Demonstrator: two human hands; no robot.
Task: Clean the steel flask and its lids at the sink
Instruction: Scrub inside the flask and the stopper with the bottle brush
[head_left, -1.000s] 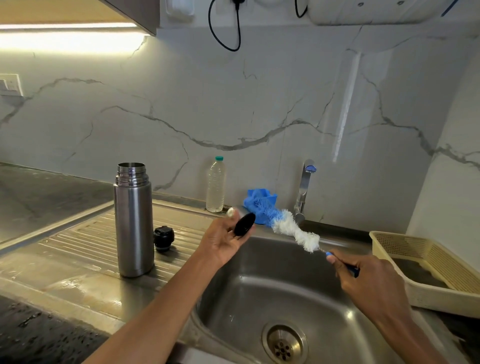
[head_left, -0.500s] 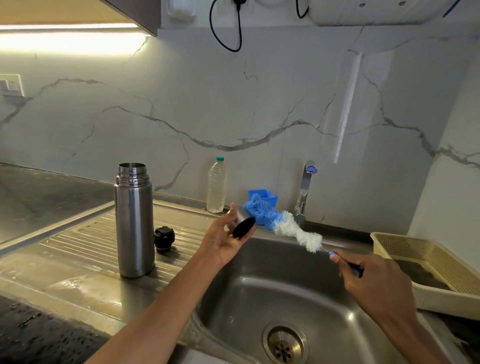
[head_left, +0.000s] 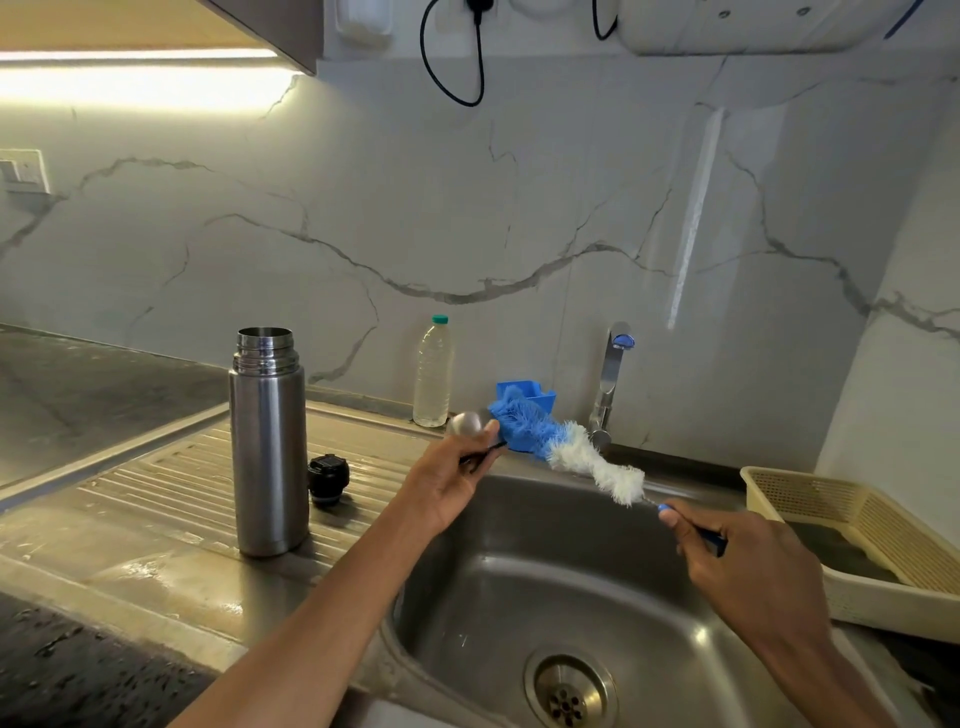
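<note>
Over the sink (head_left: 519, 597), the left hand (head_left: 447, 486) is pinching the flask's steel cup lid (head_left: 470, 431) between curled fingers and thumb, while the right hand (head_left: 737, 566) is gripping the blue handle of a bottle brush (head_left: 566, 449), whose blue and white bristles are reaching up to touch the lid. The steel flask (head_left: 267, 441) is standing upright and uncapped on the draining board (head_left: 156, 499), with its black inner stopper (head_left: 328, 478) sitting just beside it
</note>
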